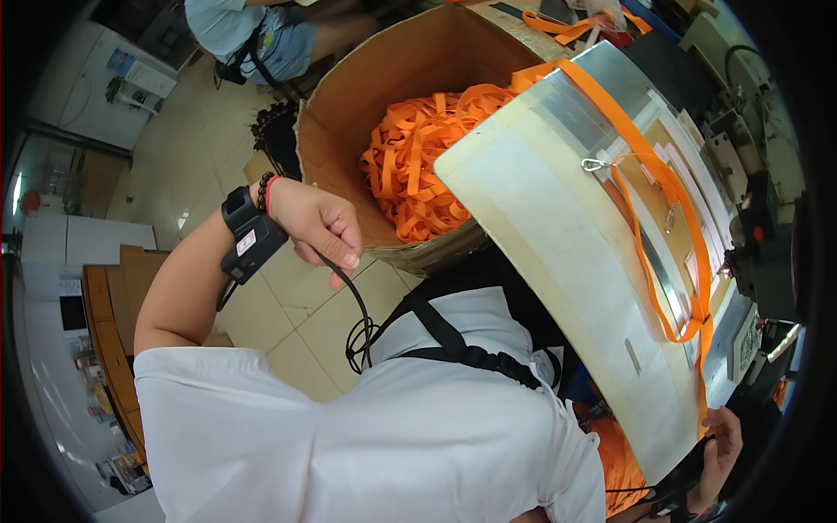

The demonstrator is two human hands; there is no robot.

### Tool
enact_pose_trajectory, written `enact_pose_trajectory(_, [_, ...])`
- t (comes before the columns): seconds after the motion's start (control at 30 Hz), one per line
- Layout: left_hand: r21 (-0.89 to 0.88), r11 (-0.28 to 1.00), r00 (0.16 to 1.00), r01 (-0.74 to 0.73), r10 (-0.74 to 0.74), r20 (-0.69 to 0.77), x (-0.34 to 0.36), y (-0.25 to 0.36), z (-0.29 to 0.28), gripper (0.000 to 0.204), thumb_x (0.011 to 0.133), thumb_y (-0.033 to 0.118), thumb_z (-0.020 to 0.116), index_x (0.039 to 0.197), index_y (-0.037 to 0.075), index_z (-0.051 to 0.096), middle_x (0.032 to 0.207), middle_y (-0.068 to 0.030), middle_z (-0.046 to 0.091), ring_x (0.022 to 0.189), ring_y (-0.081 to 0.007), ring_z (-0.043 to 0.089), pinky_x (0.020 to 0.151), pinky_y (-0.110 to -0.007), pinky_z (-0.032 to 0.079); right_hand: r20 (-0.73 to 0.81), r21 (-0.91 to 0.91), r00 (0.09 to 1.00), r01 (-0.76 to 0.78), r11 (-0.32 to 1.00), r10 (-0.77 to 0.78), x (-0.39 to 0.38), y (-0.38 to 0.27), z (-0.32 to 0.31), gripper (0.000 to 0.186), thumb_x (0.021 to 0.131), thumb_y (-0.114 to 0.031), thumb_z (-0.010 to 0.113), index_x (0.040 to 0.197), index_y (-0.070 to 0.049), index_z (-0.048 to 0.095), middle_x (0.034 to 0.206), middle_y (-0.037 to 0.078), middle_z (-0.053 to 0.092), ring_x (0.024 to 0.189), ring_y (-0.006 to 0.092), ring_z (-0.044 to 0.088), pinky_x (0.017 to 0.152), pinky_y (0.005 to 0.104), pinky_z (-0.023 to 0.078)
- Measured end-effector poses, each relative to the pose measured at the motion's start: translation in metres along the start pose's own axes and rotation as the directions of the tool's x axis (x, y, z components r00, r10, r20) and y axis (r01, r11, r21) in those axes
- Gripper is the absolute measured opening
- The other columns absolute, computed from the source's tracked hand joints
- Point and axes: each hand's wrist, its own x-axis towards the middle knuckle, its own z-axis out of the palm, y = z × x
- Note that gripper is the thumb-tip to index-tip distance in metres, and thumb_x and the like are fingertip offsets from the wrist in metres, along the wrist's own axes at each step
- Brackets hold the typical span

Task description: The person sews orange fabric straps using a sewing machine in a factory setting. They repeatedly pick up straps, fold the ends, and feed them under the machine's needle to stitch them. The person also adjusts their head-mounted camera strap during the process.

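Note:
My left hand (323, 228) hovers beside a large cardboard box (336, 96), fingers curled on a thin black cable (359, 318) that hangs down toward my white shirt. A black device is strapped to that wrist. The box holds a heap of tangled orange straps (418, 152). One long orange strap (649, 205) loops across the shiny metal table (549, 235), past a small metal clip (594, 164). My right hand (722, 446) sits at the table's near corner, fingers closed on that strap's lower end, partly hidden by the dark rim.
A sewing machine (767, 248) stands on the table's far right side. Another person (253, 35) sits beyond the box. A tiled floor (187, 166) lies to the left, with a wooden shelf (105, 336) at its edge. More orange strap (623, 462) lies under the table.

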Motion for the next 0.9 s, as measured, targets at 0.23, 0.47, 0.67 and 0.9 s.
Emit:
enact_pose_trajectory(0.23, [0.738,0.668,0.768,0.097,0.421,-0.482,0.069,0.066,0.064,0.014,0.087,0.002,0.061,0.097,0.001,0.07,0.085,-0.0163,0.069,0.077,-0.0287,0.067,0.071,-0.036,0.054,0.145,-0.166,0.985,0.115,0.979,-0.091,-0.019,-0.025,0.027,0.046,0.082,-0.019,0.072,0.123,0.0,0.061,0.109,0.012,0.069,0.097,0.0243,0.066,0.084,0.0348,0.05])
enact_pose_trajectory(0.47, [0.954,0.275,0.719,-0.123,0.687,-0.106,0.103,0.142,0.102,0.018,0.077,-0.004,0.066,0.093,0.003,0.071,0.084,-0.0137,0.068,0.082,-0.032,0.066,0.075,-0.038,0.054,-0.182,0.133,0.862,-0.455,0.88,0.473,-0.131,0.016,-0.056,0.034,0.092,-0.015,0.069,0.121,-0.001,0.061,0.105,0.003,0.067,0.096,0.0098,0.062,0.085,0.0264,0.052])
enact_pose_trajectory(0.67, [0.922,0.185,0.704,-0.34,0.7,0.119,0.141,0.207,0.141,0.01,0.081,-0.002,0.061,0.086,0.0,0.069,0.079,-0.0112,0.068,0.073,-0.0254,0.065,0.069,-0.032,0.051,-0.558,-0.001,0.627,-0.656,0.755,0.544,-0.226,0.113,-0.105,0.03,0.093,-0.032,0.065,0.111,-0.008,0.064,0.089,-0.002,0.067,0.075,0.0067,0.065,0.059,0.0213,0.046])
enact_pose_trajectory(0.9, [0.884,0.172,0.722,-0.435,0.653,0.228,0.168,0.226,0.153,0.009,0.081,0.0,0.064,0.087,0.001,0.07,0.077,-0.012,0.069,0.071,-0.0244,0.066,0.067,-0.032,0.053,-0.664,0.511,0.453,-0.305,0.804,0.594,-0.257,0.106,-0.163,0.018,0.098,-0.018,0.058,0.094,-0.002,0.066,0.086,0.006,0.069,0.072,0.0141,0.067,0.064,0.0269,0.056])
